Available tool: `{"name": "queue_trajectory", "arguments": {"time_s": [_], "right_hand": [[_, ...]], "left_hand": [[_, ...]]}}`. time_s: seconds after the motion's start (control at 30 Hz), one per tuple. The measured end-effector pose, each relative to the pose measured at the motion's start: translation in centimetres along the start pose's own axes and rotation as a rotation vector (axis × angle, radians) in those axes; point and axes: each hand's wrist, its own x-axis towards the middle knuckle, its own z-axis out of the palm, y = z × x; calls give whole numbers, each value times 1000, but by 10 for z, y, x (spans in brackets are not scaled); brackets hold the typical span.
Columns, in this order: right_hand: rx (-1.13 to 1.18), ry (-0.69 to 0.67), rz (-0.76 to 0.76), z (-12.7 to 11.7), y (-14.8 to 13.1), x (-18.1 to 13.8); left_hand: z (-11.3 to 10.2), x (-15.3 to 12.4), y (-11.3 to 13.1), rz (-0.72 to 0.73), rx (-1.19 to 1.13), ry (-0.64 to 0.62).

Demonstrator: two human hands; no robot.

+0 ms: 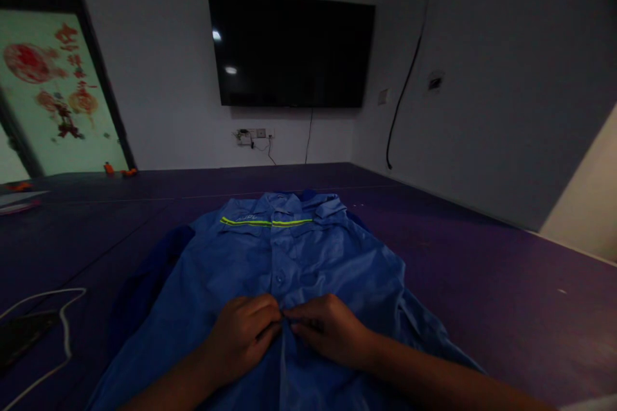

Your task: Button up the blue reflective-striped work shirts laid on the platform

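Note:
A blue work shirt [308, 257] with a yellow-green reflective stripe across the chest lies flat, front up, on a dark purple surface, collar away from me. My left hand [243, 334] and my right hand [328, 327] meet at the shirt's button placket, low on the front. Both have their fingers curled and pinching the fabric edges together at the centre line. Buttons farther up the placket look fastened.
A dark phone [22, 334] with a white cable [62, 327] lies at the left. The purple surface [482, 270] runs back to a wall with a large black screen [292, 48]. A glass door with red decorations [53, 83] is at far left.

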Motion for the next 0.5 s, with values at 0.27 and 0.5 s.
{"name": "queue_trajectory", "arguments": {"time_s": [0.27,0.5], "right_hand": [[-49,-9,41,3,6,1],[-19,5,62,4,5,1]], "left_hand": [[0,1,2,89,-21,-25],[-2,3,2,124,-22,-86]]}}
